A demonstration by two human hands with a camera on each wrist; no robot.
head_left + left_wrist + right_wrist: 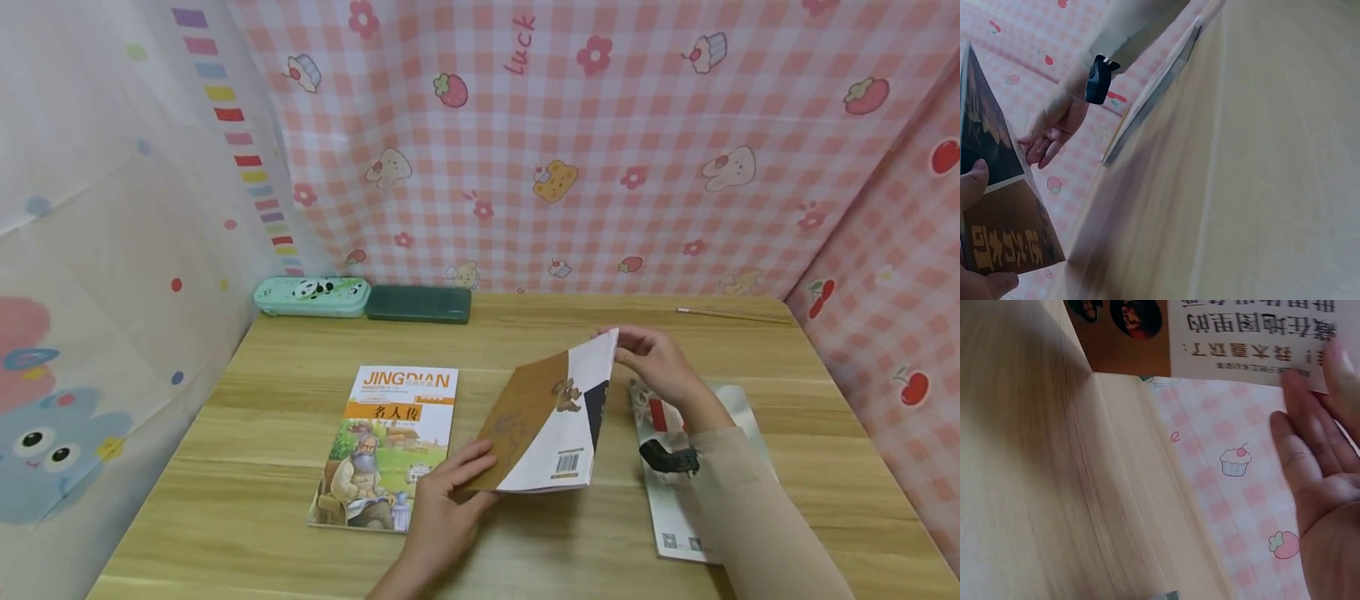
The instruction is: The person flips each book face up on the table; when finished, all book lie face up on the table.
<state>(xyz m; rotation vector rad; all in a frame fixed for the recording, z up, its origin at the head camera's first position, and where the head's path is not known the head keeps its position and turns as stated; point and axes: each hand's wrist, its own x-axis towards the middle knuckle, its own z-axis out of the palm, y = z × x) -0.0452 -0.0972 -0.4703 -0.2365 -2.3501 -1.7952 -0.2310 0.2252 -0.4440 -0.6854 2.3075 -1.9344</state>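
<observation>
Centre of the wooden table (525, 533), the brown-and-white book (543, 421) is tilted up off the surface, back cover with its barcode facing the camera, bottom edge down near the front. The left hand (442, 500) grips its lower left corner, at about seven o'clock from the book's middle, thumb curled over the cover. The right hand (660, 362) is at the top corner, roughly one o'clock, fingers fairly straight and touching the edge of the cover; the right wrist view shows them laid flat along it rather than pinching.

To handle this well, I'd judge the left hand should stay as the firm anchor while the right steers the top edge, turning the book slowly so the pages don't splay or slip.

At nine o'clock from the book lies the JINGDIAN book (390, 446), flat, just beside the left hand. At three o'clock a thin white booklet (675, 517) lies under the right forearm. Far back, at eleven o'clock, sit the panda pencil case (311, 297) and the dark green case (418, 303), touching end to end.
</observation>
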